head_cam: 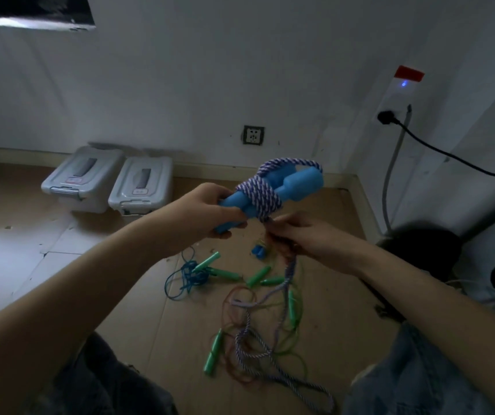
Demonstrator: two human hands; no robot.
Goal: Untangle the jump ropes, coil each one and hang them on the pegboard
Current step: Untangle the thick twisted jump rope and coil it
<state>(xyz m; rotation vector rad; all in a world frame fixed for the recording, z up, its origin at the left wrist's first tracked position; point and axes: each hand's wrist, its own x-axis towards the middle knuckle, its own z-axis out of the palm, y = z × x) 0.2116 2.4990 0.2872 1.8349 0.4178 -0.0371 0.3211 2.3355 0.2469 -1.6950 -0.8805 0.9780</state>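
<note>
My left hand (207, 209) grips a pair of blue jump-rope handles (297, 182) held side by side in the air. A purple-and-white braided rope (259, 194) is wound several times around their middle. My right hand (306, 235) pinches the same rope just below the wrap; its loose length (258, 348) hangs down to the floor. On the cardboard floor lie several green handles (258, 277) with thin green and red cords tangled together, a thin blue cord (186, 278) in a bunch, and another small blue handle pair (259, 252). No pegboard is in view.
Two grey lidded plastic boxes (111, 182) stand against the wall at the left. A wall socket (253, 135) is straight ahead. A black cable (450, 157) runs from a power strip at the right. My knees in denim frame the bottom.
</note>
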